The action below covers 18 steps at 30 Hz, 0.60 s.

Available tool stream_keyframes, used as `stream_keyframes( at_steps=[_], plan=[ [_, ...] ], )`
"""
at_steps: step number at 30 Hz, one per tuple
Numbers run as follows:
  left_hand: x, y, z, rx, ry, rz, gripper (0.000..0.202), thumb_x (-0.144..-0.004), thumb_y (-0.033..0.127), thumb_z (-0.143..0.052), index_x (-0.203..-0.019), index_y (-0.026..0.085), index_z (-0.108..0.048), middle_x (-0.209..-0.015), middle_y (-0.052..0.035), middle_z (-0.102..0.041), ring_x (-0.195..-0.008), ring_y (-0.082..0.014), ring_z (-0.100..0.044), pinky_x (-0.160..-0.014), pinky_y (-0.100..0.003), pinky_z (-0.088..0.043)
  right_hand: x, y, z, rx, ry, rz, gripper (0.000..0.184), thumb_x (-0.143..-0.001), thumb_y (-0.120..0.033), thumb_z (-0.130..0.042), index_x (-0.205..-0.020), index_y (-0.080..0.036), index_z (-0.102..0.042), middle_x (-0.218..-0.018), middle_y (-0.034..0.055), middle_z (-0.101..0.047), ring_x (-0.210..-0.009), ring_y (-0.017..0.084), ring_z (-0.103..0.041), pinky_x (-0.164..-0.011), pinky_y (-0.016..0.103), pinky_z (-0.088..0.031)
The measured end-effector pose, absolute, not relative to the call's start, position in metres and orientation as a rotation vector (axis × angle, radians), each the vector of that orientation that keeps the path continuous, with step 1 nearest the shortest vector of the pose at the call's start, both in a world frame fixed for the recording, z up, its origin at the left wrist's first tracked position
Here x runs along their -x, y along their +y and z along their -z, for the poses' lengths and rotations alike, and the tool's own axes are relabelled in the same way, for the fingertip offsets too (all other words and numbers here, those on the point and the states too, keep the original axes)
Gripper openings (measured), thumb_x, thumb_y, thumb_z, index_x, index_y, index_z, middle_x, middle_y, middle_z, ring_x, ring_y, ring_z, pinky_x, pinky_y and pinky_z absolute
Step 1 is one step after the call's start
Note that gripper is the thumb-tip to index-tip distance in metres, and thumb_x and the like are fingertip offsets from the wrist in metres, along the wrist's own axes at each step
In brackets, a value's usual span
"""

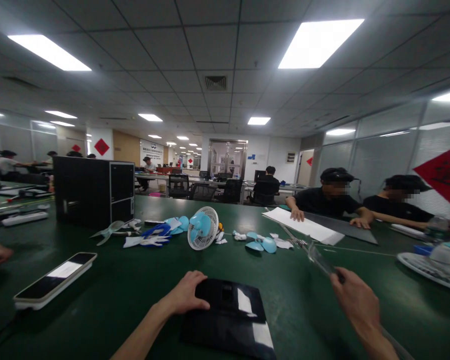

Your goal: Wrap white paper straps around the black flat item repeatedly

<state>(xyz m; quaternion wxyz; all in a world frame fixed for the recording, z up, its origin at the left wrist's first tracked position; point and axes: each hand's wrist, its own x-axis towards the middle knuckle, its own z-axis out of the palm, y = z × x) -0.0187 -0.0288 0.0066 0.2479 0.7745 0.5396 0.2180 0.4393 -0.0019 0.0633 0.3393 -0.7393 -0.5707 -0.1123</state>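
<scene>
A glossy black rectangular plate (228,320) with a small square socket near its far edge lies on the green table in front of me. My left hand (187,295) grips its upper left corner, thumb on top; the other fingertips are partly hidden. To the right, my right hand (356,300) is closed around a long, thin grey piece (320,261), which looks partly clear or plastic-wrapped. It slants from the lower right toward metal rods (298,241) on the table. Whether it touches them I cannot tell.
A white-caged fan (203,228), blue fan blades (260,243), and blue-white gloves (153,235) lie ahead. A black computer case (93,190) and phone-like device (56,280) are left. A co-worker's hands rest on a white sheet (303,225) and grey panel; a white fan grille (431,270) is right.
</scene>
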Motion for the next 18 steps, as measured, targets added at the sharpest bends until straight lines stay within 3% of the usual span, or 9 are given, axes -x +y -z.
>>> stream_keyframes(
  at_steps=[3,7,11,18],
  plan=[
    [0.02,-0.025,-0.004,-2.09,1.457,-0.67,0.081,-0.062,0.061,-0.068,-0.131,0.024,-0.05,-0.141,-0.0085,-0.044,-0.128,-0.0277,-0.039,-0.109,-0.039,-0.031,-0.413,-0.01,-0.071,1.677,-1.444,0.087,0.047,-0.08,-0.045,-0.037,-0.102,-0.013,-0.064,-0.095,0.0146,-0.067,-0.082,0.029,-0.061,-0.069,0.037,-0.044],
    [0.028,-0.014,-0.009,-1.951,1.48,-1.032,0.062,-0.082,0.061,-0.045,-0.128,0.019,-0.053,-0.139,-0.0094,-0.048,-0.13,-0.0246,-0.039,-0.111,-0.039,-0.028,-0.382,-0.018,-0.074,1.303,-1.469,-0.458,0.04,-0.074,-0.049,-0.053,-0.093,-0.016,-0.065,-0.073,0.0045,-0.062,-0.062,0.019,-0.054,-0.055,0.029,-0.04],
    [0.035,-0.013,-0.023,-1.619,1.307,-1.324,0.063,-0.087,0.063,-0.033,-0.122,0.016,-0.057,-0.13,-0.0109,-0.057,-0.123,-0.0245,-0.049,-0.106,-0.04,-0.035,-0.36,-0.025,-0.067,1.034,-1.434,-1.012,0.029,-0.068,-0.044,-0.066,-0.079,-0.018,-0.064,-0.065,-0.0012,-0.055,-0.054,0.012,-0.047,-0.049,0.023,-0.034],
    [0.022,-0.036,-0.037,-1.424,0.976,-1.037,0.065,-0.085,0.067,-0.037,-0.113,0.014,-0.062,-0.113,-0.0126,-0.067,-0.106,-0.0243,-0.061,-0.093,-0.038,-0.045,-0.327,-0.026,-0.038,0.96,-1.585,-1.425,0.02,-0.07,-0.033,-0.065,-0.076,-0.014,-0.065,-0.058,-0.004,-0.052,-0.048,0.007,-0.039,-0.045,0.02,-0.026]
  ],
)
